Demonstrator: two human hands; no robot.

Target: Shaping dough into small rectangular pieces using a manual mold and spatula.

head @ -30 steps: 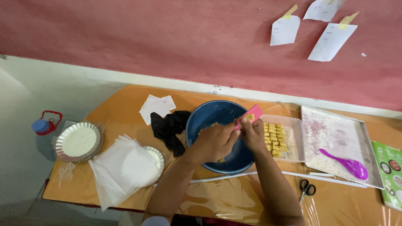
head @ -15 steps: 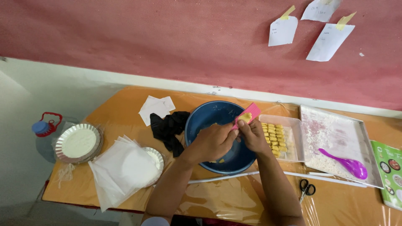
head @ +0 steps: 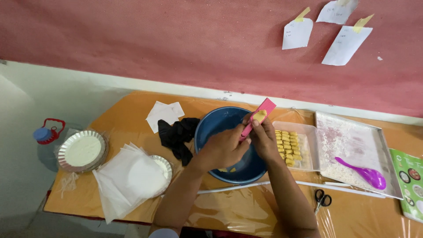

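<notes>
Over a blue bowl (head: pixel 220 125) at the table's middle, both my hands hold a pink ridged board (head: pixel 260 114) tilted up to the right. My left hand (head: pixel 222 147) grips its lower end. My right hand (head: pixel 264 136) holds its right side, thumb pressing a small yellow piece of dough (head: pixel 260 115) near the top. A few yellow bits lie in the bowl's bottom (head: pixel 227 169). Right of the bowl a clear tray (head: pixel 304 132) holds several rows of shaped yellow dough pieces (head: pixel 287 145).
A floured metal tray (head: pixel 352 145) with a purple spoon (head: pixel 361 172) sits at right, scissors (head: pixel 323 198) in front. Left of the bowl lie a black cloth (head: pixel 176 136), white paper sheets (head: pixel 128 176), foil plates (head: pixel 81 150) and a water jug (head: pixel 46 136).
The pink board has tilted up a little and my right thumb now presses the yellow piece near its top. My left hand stays at the board's lower end.
</notes>
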